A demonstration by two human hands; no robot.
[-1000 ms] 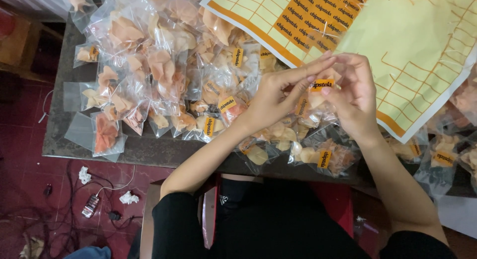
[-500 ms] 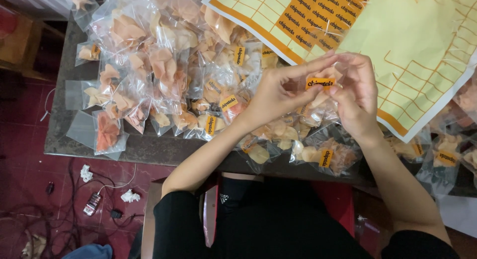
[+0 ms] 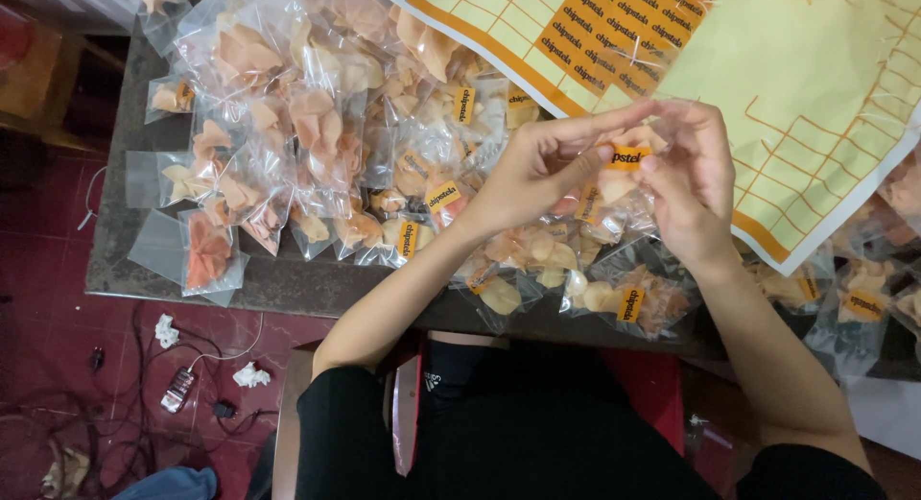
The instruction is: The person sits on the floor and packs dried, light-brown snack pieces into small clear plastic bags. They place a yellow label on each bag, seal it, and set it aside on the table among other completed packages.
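Note:
Both hands meet over the table's front edge around one small clear packet of pale crackers [image 3: 619, 178] with an orange label. My left hand [image 3: 537, 169] pinches its left side with thumb and fingers. My right hand [image 3: 696, 178] grips its right side, thumb on the label. Under the hands lie more filled packets [image 3: 537, 260].
A heap of clear packets of orange and cream crackers [image 3: 307, 126] covers the dark table [image 3: 288, 284]. A large yellow and orange sheet [image 3: 796, 87] lies at the back right. More packets [image 3: 863, 289] sit at the right. Cables and crumpled paper [image 3: 206, 370] litter the red floor.
Both hands have stayed together on the packet, shifting it slightly; the fingers have adjusted around the orange label.

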